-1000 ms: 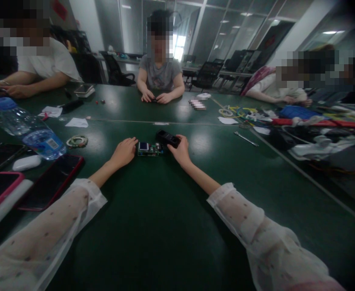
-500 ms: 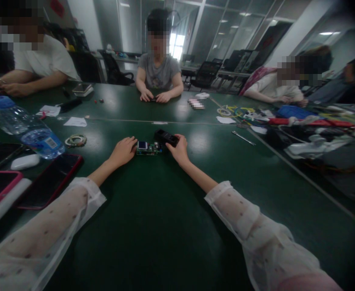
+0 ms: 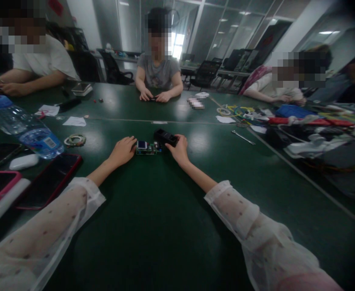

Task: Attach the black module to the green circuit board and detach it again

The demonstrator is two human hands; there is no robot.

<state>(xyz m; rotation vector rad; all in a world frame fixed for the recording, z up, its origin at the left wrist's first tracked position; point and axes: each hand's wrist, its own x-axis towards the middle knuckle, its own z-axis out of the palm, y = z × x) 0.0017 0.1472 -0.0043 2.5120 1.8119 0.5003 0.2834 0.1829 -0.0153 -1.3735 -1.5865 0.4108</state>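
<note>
A small green circuit board point(image 3: 148, 148) with a little dark screen lies on the dark green table point(image 3: 153, 226), near the middle of the view. My left hand point(image 3: 123, 151) rests at the board's left end, palm down, fingers stretched toward it. Touching or just beside the board's right end is a black box-shaped case point(image 3: 166, 138), tilted toward the upper left. My right hand point(image 3: 179, 150) grips the lower right end of this case between thumb and fingers.
At the left are a water bottle point(image 3: 39, 135), phones point(image 3: 51, 180), a white case point(image 3: 24, 161) and a bracelet point(image 3: 75, 140). A wrench point(image 3: 243, 138) and piled cables point(image 3: 299, 121) lie at the right. Three people sit across the table.
</note>
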